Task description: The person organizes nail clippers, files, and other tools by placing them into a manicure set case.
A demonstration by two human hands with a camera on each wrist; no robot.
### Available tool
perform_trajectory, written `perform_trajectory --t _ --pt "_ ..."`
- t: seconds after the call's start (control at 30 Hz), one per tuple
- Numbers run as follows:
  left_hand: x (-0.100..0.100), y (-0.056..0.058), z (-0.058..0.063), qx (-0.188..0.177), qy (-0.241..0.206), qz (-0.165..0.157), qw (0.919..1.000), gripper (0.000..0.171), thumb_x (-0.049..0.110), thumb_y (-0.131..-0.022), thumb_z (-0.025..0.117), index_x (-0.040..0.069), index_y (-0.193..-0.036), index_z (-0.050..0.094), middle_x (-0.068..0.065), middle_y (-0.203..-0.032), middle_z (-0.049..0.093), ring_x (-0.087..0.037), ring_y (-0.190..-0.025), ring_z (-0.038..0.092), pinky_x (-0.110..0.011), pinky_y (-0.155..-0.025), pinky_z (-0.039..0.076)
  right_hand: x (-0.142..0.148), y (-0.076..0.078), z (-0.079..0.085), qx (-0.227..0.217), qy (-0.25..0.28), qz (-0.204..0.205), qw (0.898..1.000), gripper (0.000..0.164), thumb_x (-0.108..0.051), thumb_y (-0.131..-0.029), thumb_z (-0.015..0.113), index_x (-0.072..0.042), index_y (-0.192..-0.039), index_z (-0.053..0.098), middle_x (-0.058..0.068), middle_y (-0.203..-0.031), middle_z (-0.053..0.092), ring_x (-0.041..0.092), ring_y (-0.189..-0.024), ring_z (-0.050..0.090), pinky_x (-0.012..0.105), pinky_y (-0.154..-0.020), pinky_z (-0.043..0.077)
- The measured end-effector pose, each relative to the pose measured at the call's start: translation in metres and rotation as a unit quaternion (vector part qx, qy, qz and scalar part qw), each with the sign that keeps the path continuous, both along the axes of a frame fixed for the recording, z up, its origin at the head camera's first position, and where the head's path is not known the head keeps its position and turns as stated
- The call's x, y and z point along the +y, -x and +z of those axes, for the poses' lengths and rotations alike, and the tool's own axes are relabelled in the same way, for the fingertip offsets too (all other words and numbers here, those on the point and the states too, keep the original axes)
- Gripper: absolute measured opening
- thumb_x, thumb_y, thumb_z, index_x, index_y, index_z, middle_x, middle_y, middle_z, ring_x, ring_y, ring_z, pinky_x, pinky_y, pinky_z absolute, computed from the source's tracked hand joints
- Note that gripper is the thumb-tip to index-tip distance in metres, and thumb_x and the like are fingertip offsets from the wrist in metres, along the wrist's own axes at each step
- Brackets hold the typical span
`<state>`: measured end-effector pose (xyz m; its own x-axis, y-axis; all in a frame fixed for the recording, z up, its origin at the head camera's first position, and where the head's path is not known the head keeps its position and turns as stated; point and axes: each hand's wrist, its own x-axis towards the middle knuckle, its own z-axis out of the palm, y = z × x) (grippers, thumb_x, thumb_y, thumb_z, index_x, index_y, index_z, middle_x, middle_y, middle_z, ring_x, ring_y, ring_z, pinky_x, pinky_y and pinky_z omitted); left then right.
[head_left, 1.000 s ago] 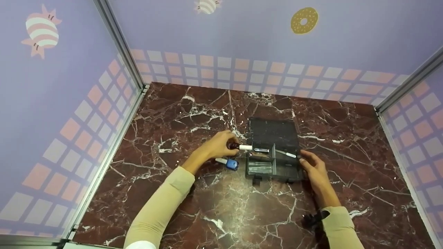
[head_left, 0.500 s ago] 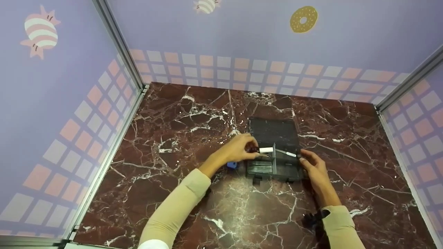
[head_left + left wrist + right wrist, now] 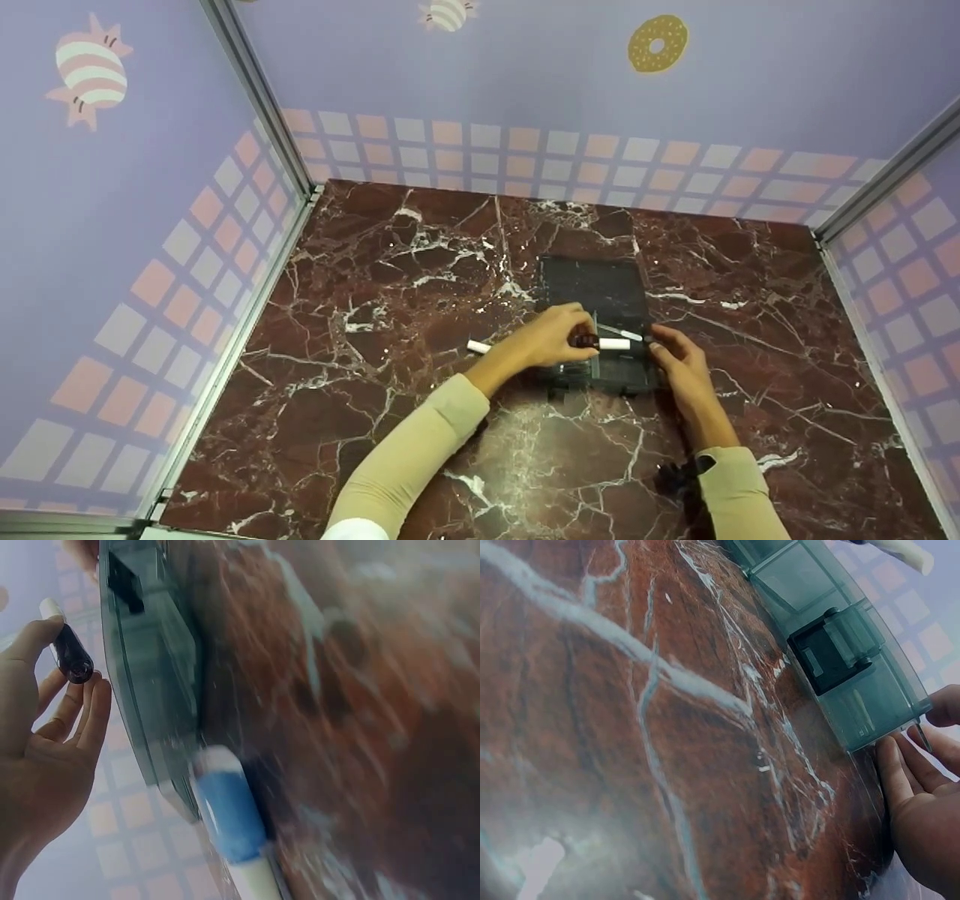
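Observation:
In my left hand (image 3: 559, 339) I grip a dark nail polish bottle (image 3: 584, 341) by its body, its white cap pointing right. It is held above the open, see-through dark storage box (image 3: 626, 367). My right hand (image 3: 684, 367) holds the box at its right side, thumb near the rim and fingers against the outer wall in the right wrist view. A blue nail polish bottle (image 3: 232, 814) lies on the table left of the box; from the head only its white cap (image 3: 478, 346) shows past my forearm. The box's left compartments are mostly covered by my left hand.
The box's lid (image 3: 592, 285) lies folded back behind it. A slim stick with a white end (image 3: 621, 333) rests in the back right compartment. Patterned walls enclose the marbled tabletop (image 3: 405, 285) at the back and sides.
My left hand has carried the dark nail polish bottle rightward, from beside the box to above its right compartments. My forearm now covers most of the blue bottle. The right hand stays put.

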<state>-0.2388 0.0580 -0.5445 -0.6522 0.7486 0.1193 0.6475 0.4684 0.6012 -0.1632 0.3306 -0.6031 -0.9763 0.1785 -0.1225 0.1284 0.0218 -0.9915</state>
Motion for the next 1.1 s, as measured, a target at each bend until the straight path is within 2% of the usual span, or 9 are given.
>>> perform_trajectory --t 0.13,0.37,0.67,0.9,1.1 --pt "0.011 -0.007 0.002 0.024 0.015 -0.01 0.9995 0.034 0.035 -0.094 0.081 0.013 -0.117 0.073 0.003 -0.11 0.061 -0.01 -0.094 0.06 -0.019 -0.086 0.053 0.0 0.0 0.0 0.0 0.002 0.001 1.0 0.043 -0.004 -0.108 0.057 0.005 -0.149 0.051 0.025 -0.136 0.058 0.014 -0.097 0.066 0.026 -0.076 0.061" --pt "0.031 -0.016 -0.002 0.088 0.055 -0.031 0.9941 0.034 0.045 -0.096 0.076 0.016 -0.114 0.073 0.004 -0.111 0.061 -0.01 -0.097 0.058 -0.022 -0.09 0.053 -0.001 -0.001 0.0 -0.001 -0.005 0.002 1.0 0.043 -0.005 -0.109 0.056 0.005 -0.15 0.05 0.029 -0.14 0.055 0.011 -0.1 0.066 0.024 -0.077 0.06" --pt "0.045 -0.022 -0.011 0.106 0.088 -0.017 0.9903 0.036 0.05 -0.096 0.074 0.019 -0.116 0.072 0.005 -0.116 0.063 -0.011 -0.097 0.064 -0.025 -0.087 0.056 0.0 -0.001 0.0 -0.002 -0.028 0.001 1.0 0.044 -0.006 -0.108 0.057 0.003 -0.151 0.051 0.027 -0.143 0.054 0.012 -0.106 0.061 0.02 -0.081 0.057" --pt "0.046 -0.022 -0.013 0.113 0.087 -0.013 0.9897 0.037 0.051 -0.097 0.073 0.02 -0.116 0.072 0.005 -0.117 0.063 -0.012 -0.098 0.065 -0.025 -0.087 0.056 0.0 0.0 -0.001 0.006 -0.033 -0.005 0.999 0.043 -0.006 -0.108 0.058 0.003 -0.149 0.053 0.026 -0.143 0.055 0.013 -0.106 0.059 0.018 -0.079 0.053" --pt "0.046 -0.021 -0.014 0.111 0.085 -0.015 0.9901 0.036 0.05 -0.097 0.074 0.019 -0.118 0.072 0.005 -0.117 0.062 -0.01 -0.097 0.064 -0.025 -0.087 0.056 0.0 0.0 0.0 0.004 -0.03 0.0 1.0 0.043 -0.005 -0.108 0.058 0.003 -0.15 0.052 0.026 -0.145 0.053 0.013 -0.11 0.059 0.017 -0.083 0.054"
